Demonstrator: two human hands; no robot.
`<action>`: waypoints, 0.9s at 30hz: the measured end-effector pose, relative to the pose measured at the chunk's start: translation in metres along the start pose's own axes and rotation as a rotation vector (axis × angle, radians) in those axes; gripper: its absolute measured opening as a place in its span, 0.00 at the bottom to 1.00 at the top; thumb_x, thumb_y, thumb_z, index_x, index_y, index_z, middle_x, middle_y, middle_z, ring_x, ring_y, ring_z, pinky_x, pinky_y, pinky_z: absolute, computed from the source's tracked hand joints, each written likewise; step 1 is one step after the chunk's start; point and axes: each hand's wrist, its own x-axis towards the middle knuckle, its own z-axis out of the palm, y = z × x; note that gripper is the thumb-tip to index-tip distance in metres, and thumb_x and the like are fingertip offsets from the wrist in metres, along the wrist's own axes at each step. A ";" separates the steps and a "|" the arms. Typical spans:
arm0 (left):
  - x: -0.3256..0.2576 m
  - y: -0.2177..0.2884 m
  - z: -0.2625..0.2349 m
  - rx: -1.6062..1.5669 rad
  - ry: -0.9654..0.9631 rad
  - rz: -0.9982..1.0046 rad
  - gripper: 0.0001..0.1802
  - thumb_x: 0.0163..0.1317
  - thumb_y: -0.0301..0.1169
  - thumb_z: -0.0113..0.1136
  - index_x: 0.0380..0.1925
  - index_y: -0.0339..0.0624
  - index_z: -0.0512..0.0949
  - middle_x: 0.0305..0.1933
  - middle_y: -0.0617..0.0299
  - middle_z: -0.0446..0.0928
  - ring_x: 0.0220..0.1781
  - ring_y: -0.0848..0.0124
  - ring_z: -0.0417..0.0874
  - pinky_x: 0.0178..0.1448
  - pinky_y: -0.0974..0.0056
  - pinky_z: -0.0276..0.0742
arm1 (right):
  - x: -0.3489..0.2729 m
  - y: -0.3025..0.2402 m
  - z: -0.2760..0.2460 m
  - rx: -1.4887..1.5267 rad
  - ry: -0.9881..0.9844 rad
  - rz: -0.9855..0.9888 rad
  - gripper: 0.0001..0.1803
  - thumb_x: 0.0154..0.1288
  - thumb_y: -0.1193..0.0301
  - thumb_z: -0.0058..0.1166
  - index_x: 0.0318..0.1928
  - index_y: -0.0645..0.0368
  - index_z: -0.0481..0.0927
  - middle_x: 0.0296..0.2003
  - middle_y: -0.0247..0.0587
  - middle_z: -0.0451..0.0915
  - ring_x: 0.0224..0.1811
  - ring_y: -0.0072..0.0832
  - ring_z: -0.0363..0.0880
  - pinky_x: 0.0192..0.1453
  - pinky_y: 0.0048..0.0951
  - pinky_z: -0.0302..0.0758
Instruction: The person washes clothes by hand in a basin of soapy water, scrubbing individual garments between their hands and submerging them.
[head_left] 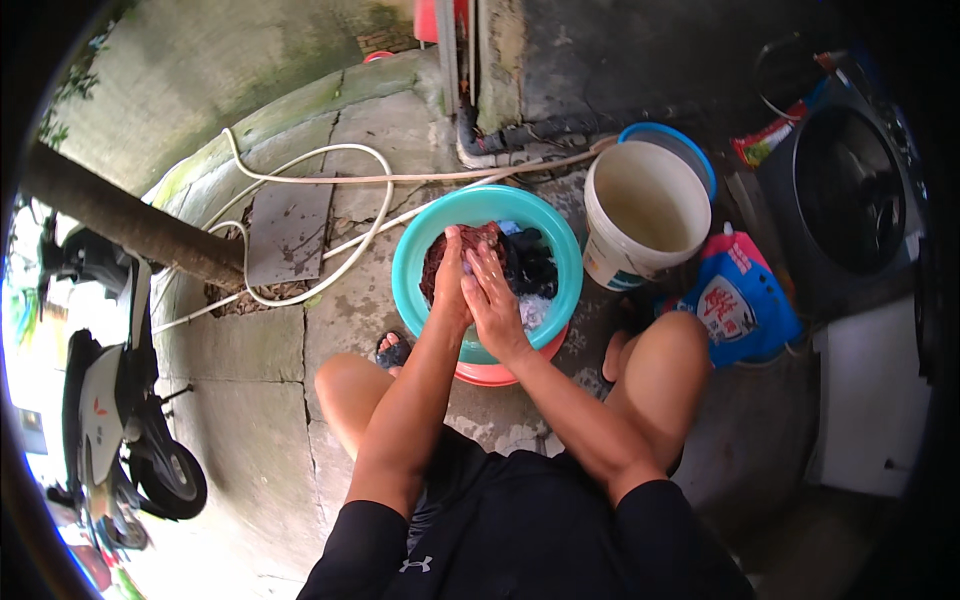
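My left hand (450,285) and my right hand (490,298) meet over a round turquoise basin (570,262). A wet reddish-brown cloth (438,266) bunches around and behind the fingers of my left hand, which seems closed on it; most of those fingers are hidden. The right hand lies against the left with its fingers stretched out, their tips by the cloth. Dark cloth (532,262) and white suds (534,310) fill the right side of the basin. A pinkish-red basin (488,375) shows beneath the turquoise one.
A white bucket (640,262) stands right of the basin, before a blue-rimmed tub (708,165). A blue and pink bag (738,300) sits near my right knee. A cream hose (385,210) loops over the paving at the left. Farther left are a tree trunk (130,215) and a scooter (110,410).
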 end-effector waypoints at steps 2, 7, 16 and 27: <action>-0.009 -0.019 0.001 0.044 -0.080 -0.061 0.31 0.74 0.50 0.42 0.71 0.47 0.60 0.72 0.58 0.62 0.69 0.67 0.65 0.73 0.59 0.60 | 0.018 0.019 -0.011 0.234 -0.089 0.171 0.27 0.76 0.60 0.43 0.67 0.64 0.67 0.71 0.58 0.59 0.76 0.47 0.52 0.78 0.37 0.49; -0.021 -0.040 0.015 0.167 -0.181 -0.056 0.29 0.73 0.51 0.46 0.66 0.47 0.67 0.61 0.64 0.74 0.60 0.70 0.74 0.67 0.60 0.68 | 0.023 0.063 -0.025 0.744 0.087 0.627 0.31 0.78 0.56 0.38 0.70 0.66 0.61 0.69 0.50 0.64 0.71 0.35 0.62 0.72 0.32 0.60; -0.020 -0.029 0.016 1.198 -0.289 0.887 0.17 0.76 0.36 0.43 0.49 0.34 0.76 0.50 0.48 0.77 0.54 0.60 0.77 0.61 0.58 0.69 | 0.041 0.024 -0.042 1.455 -0.053 0.851 0.34 0.70 0.43 0.47 0.67 0.50 0.65 0.53 0.43 0.75 0.48 0.32 0.80 0.57 0.45 0.77; -0.018 -0.030 0.020 0.932 -0.019 0.629 0.26 0.77 0.45 0.39 0.30 0.35 0.75 0.29 0.56 0.77 0.32 0.65 0.76 0.40 0.60 0.72 | 0.025 0.025 -0.011 1.236 0.113 0.836 0.25 0.73 0.44 0.42 0.44 0.52 0.78 0.40 0.34 0.79 0.43 0.26 0.76 0.48 0.30 0.73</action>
